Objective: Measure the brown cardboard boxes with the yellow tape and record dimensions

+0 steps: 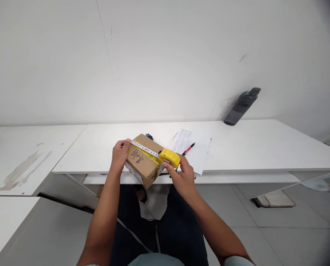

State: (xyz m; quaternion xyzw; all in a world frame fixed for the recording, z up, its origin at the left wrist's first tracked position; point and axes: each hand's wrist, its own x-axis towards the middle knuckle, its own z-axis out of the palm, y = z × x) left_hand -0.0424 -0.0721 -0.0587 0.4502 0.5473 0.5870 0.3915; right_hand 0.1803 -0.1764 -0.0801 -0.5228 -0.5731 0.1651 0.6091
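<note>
A brown cardboard box (pixel 142 162) with yellow tape and black handwriting rests at the desk's front edge, its near end jutting past it. Across its top lies the white blade (pixel 144 148) of a tape measure. My left hand (pixel 121 153) pinches the blade's end at the box's left edge. On the right, my right hand (pixel 183 176) holds the yellow tape measure case (pixel 169 157) at the box's right edge.
The white desk (pixel 250 147) runs along a wall. Right of the box lie written papers (pixel 183 142) and a red and black pen (pixel 188 149). A small dark object (pixel 149 136) sits behind the box. A dark bottle (pixel 241 107) stands by the wall.
</note>
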